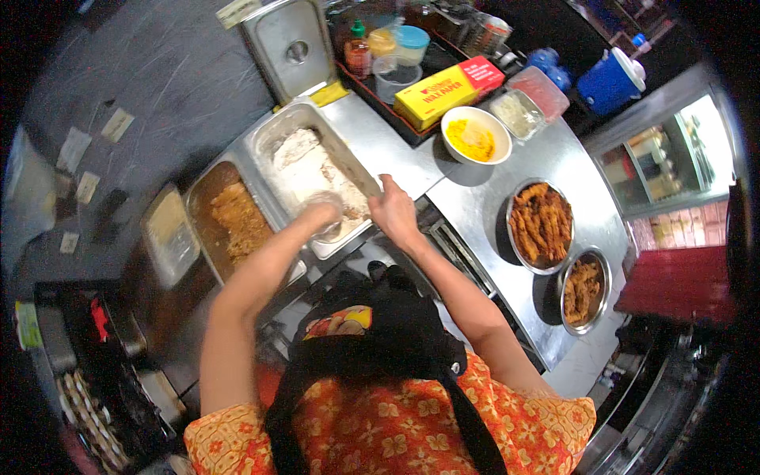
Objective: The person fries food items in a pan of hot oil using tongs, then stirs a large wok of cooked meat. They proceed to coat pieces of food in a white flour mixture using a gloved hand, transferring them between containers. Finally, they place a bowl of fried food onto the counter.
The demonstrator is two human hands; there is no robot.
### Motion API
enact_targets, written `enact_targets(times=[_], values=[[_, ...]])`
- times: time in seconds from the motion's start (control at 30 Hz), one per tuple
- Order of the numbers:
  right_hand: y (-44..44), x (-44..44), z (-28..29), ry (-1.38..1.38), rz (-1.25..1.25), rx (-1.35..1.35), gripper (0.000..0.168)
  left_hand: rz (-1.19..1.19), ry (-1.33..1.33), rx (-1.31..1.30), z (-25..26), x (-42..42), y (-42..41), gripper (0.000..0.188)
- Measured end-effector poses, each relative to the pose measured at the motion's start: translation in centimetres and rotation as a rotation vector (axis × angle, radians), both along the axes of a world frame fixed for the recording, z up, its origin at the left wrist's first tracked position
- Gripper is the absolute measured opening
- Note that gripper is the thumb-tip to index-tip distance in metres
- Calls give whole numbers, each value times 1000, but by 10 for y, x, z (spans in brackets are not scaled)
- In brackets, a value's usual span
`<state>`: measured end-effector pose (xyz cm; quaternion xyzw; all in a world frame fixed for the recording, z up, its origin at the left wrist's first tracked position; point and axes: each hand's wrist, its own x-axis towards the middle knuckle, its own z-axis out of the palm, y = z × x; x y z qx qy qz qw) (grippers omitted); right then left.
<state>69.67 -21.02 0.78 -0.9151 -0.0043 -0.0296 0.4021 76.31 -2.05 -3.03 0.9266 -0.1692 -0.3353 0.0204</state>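
Observation:
Before me stands a deep steel pan [356, 155] of white flour [304, 178], with a flour-coated piece [297, 147] lying at its far end. My left hand [325, 212] is down in the near end of this pan, over the flour. It is blurred and seems covered by clear plastic; whatever it may hold is hidden. My right hand [393, 209] grips the pan's right rim near the closest corner. Left of the flour, a second steel pan [205, 187] contains brown, wet-looking battered or marinated pieces [237, 214].
Two steel bowls [515, 252] [607, 297] of fried pieces stand on the steel counter [469, 205] at right. Beyond are a white bowl [451, 151] with yellow food, a wax paper box [445, 92] and a sauce bottle [357, 53]. A steel lid [291, 35] leans behind the flour pan.

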Motion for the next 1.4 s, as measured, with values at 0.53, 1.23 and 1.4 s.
enact_targets(times=[0.53, 1.23, 1.4], values=[[-4, 5, 2, 19, 5, 2, 40, -23, -262, -379, -12, -21, -39, 28], [1, 3, 6, 19, 14, -5, 40, 742, -114, -696, -63, 39, -3, 27], [-8, 3, -1, 35, 0, -10, 38, 810, 145, -897, 28, 14, -4, 17]])
